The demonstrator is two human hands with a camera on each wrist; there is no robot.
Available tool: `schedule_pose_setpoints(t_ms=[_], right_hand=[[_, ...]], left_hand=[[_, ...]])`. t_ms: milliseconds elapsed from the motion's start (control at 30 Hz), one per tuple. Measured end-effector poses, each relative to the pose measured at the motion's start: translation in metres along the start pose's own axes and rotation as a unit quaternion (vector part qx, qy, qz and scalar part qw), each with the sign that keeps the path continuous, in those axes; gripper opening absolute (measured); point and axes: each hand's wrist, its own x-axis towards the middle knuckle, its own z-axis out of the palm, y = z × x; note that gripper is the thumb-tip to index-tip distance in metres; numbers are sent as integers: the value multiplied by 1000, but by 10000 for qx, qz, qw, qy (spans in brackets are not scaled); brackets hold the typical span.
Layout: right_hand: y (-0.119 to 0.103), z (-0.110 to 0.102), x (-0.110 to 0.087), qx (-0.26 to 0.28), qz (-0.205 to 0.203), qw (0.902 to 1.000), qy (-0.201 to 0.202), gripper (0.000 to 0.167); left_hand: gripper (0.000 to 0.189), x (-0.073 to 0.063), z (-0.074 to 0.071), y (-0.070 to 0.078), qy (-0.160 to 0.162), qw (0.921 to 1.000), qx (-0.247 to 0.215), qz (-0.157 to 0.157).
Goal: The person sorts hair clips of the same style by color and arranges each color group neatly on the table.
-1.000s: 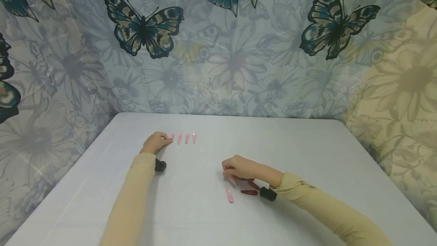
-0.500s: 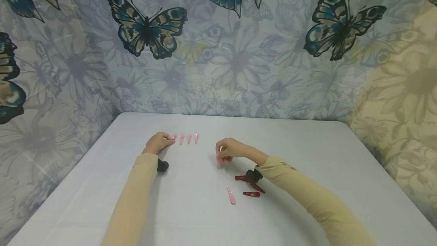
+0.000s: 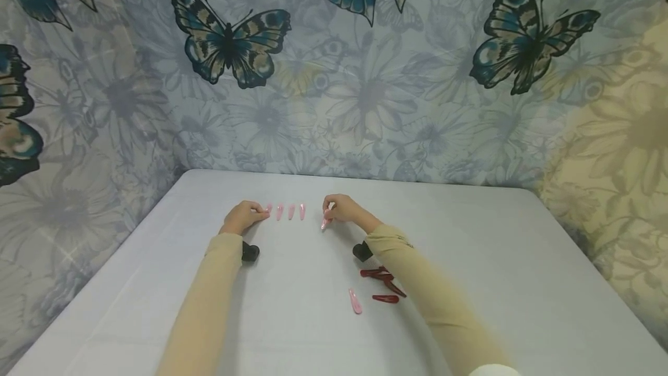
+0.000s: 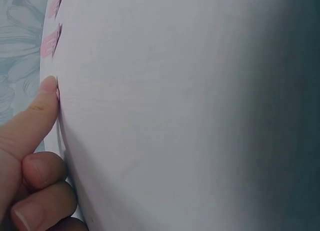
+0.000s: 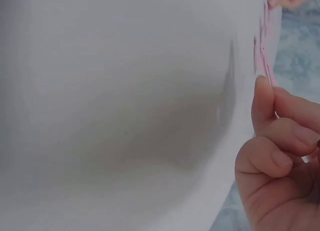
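Note:
Several pink snap hair clips [image 3: 291, 212] stand in a row on the white table. My left hand [image 3: 244, 217] is at the row's left end, thumb and finger on the leftmost pink hair clip [image 3: 269, 208]. In the left wrist view the thumb hides most of that clip, and the other fingers are curled. To the right of the row, my right hand [image 3: 341, 209] pinches another pink hair clip [image 3: 325, 226], narrow end toward the table. The right wrist view shows this held clip [image 5: 268, 73] between thumb and forefinger, in line with the row.
Nearer the front lie a loose pink hair clip [image 3: 355, 302] and several dark red hair clips, one lying apart [image 3: 385, 299] and others overlapping [image 3: 377, 274]. Black wrist cameras [image 3: 362, 251] sit under both wrists. A butterfly-patterned wall covering [image 3: 365, 97] rises behind the table.
My right hand has picked up a pink hair clip beside the dark red ones and carried it away from me and slightly left, toward the row. The left hand stays at the leftmost clip.

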Motion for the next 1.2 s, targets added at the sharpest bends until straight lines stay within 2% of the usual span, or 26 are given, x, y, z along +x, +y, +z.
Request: schedule_pose_setpoints(t_ms=[167,267,400,500,633,700,767,867,1000,1100,1167,1200], right_hand=[[3,2,22,-75,395,9988,277,3],[6,5,30,-131,189,9991,343,8],[60,23,83,-32,-589,9964,617,27],[76,30,105,10,-389,9964,747,29],[21,21,69,153,567,9955,743,19],[8,19,60,320,702,9937,811,17],[20,25,71,434,499,9938,899,17],[66,42,109,477,-204,9922,1137,20],[110,68,152,-60,-286,9886,1476,16],[132,77,177,-375,37,9878,1512,14],[164,85,205,-324,-315,9852,1653,21],[168,87,211,-377,-234,9851,1659,20]], left_hand=[[28,-1,0,4,10,9999,-135,19],[28,0,1,5,32,10000,-89,7],[27,0,1,5,114,9999,3,-13],[26,-1,0,4,128,9999,-22,-29],[26,-2,-1,3,126,9999,-45,-48],[26,-2,-2,3,132,9999,-59,-66],[26,-2,-3,2,137,9998,-70,-83],[26,0,-2,0,139,9998,-88,-118],[25,2,0,-4,133,9999,-78,-78],[26,3,3,-5,122,9999,-47,-32],[26,3,3,-5,158,9999,-16,-52],[26,3,2,-5,189,9998,9,-67]])
